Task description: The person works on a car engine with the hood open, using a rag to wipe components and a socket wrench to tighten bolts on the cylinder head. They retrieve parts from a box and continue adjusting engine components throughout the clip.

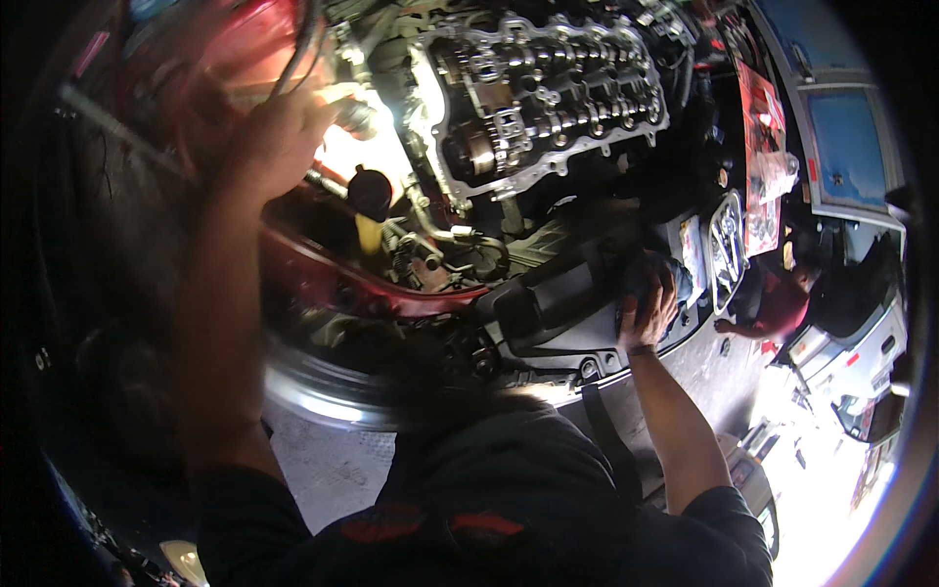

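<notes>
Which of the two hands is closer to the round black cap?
The left hand, up and left of the round black cap in the picture; the right hand is farther off, by the dark plastic panel.

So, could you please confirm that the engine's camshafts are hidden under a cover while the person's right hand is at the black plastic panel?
Not quite: the camshafts are exposed, as the head view shows; the right hand is indeed at the black plastic panel.

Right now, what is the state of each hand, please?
Left hand: partly curled, near a cylinder; whether holding it cannot be told.
Right hand: fingers bent at a dark bundle; grip cannot be told.
</notes>
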Motion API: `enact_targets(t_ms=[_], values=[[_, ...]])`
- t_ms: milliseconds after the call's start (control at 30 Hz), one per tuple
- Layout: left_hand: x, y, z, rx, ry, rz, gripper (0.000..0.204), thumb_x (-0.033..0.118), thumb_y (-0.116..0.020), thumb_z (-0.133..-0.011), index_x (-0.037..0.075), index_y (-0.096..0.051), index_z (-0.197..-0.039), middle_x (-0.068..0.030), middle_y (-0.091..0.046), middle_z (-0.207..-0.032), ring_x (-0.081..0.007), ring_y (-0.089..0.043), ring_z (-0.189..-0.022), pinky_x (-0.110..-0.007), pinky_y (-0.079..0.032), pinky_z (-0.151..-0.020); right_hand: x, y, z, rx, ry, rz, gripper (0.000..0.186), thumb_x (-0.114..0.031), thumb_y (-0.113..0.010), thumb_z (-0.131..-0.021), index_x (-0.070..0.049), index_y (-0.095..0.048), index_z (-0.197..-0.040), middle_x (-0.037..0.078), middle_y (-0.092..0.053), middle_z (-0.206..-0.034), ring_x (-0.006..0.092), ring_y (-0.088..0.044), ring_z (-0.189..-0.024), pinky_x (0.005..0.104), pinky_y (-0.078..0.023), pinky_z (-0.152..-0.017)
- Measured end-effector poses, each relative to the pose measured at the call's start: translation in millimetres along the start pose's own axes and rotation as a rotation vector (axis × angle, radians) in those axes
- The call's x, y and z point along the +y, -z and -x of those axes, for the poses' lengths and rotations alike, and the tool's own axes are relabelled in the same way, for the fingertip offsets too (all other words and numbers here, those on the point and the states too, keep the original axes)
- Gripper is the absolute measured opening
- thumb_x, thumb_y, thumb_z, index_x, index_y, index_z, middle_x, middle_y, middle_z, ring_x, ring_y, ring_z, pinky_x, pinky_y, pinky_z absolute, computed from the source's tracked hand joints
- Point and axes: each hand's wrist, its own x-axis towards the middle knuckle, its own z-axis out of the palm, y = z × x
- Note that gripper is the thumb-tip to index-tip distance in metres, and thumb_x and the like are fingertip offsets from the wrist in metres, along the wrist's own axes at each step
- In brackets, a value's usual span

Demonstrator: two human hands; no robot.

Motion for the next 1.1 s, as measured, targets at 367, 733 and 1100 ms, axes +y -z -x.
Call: enact_targets(t_ms=[367,733,1100], values=[[11,2,-4,0.069,0.283,-0.080,0.040,0.037,-0.056,-0.096,-0.002,-0.062,-0.093,-0.0226,-0.066,-0.074,-0.0363,-0.068,-0.072,-0.047,-0.051,-0.068,1,-4,-1,0.004,0.012,0.052,0.061,-0.050,-0.049,-0.091,-0.015,-0.046,-0.141,0.017,-0.040,-0.146,0.0391,-0.036,-0.135,0.0524,-0.026,-0.110],[10,1,-12,0.166,0.346,0.038,0.043,0.037,-0.056,-0.095,-0.005,-0.062,-0.091,-0.0259,-0.066,-0.075,-0.0414,-0.067,-0.076,-0.050,-0.051,-0.073,8,-6,3,0.006,0.059,0.077,0.057,-0.038,-0.051,-0.092,-0.008,-0.045,-0.140,0.022,-0.039,-0.145,0.0417,-0.037,-0.132,0.0532,-0.027,-0.108],[1,-4,-13,0.053,0.269,-0.046,0.045,0.037,-0.052,-0.096,-0.005,-0.067,-0.091,-0.0277,-0.067,-0.088,-0.0427,-0.067,-0.086,-0.050,-0.052,-0.077,-121,77,-57,-0.424,0.123,-0.080,0.047,-0.012,-0.066,-0.083,-0.004,-0.054,-0.128,0.017,-0.050,-0.132,0.0348,-0.047,-0.123,0.0476,-0.037,-0.104]])
